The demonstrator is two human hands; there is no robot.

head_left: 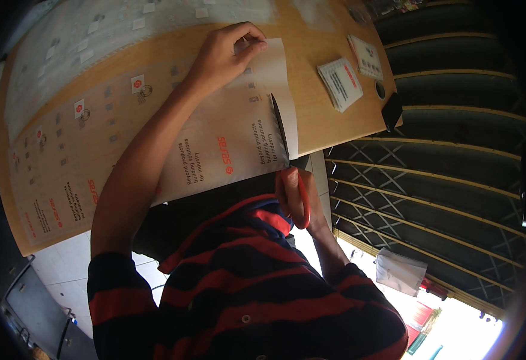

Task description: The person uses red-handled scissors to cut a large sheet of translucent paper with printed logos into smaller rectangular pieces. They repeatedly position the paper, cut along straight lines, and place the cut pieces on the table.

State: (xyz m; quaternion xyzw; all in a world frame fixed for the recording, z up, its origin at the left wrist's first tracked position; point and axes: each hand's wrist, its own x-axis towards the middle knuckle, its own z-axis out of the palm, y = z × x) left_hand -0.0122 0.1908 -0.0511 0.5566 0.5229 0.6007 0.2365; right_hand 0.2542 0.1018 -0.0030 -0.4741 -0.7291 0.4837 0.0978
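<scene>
A large translucent sheet (215, 129) with printed text and small red marks lies over the near part of the wooden table (320, 135). At its far right corner my left hand (230, 54) is closed, thumb and fingers pinching the edge of the sheet. My right hand (287, 189) is wrapped round the red handles of a pair of scissors (304, 204) at the table's near edge. The dark scissor blade (279, 126) points away from me and lies along the sheet near its right side. A plain pale strip shows to the right of the blade.
A stack of printed cards (341, 84) and a spiral-bound pad (366, 58) lie at the table's right. A black phone-like object (392, 112) rests on the right corner. More printed film (113, 42) covers the far left. A dark folding metal gate (431, 150) stands on the right.
</scene>
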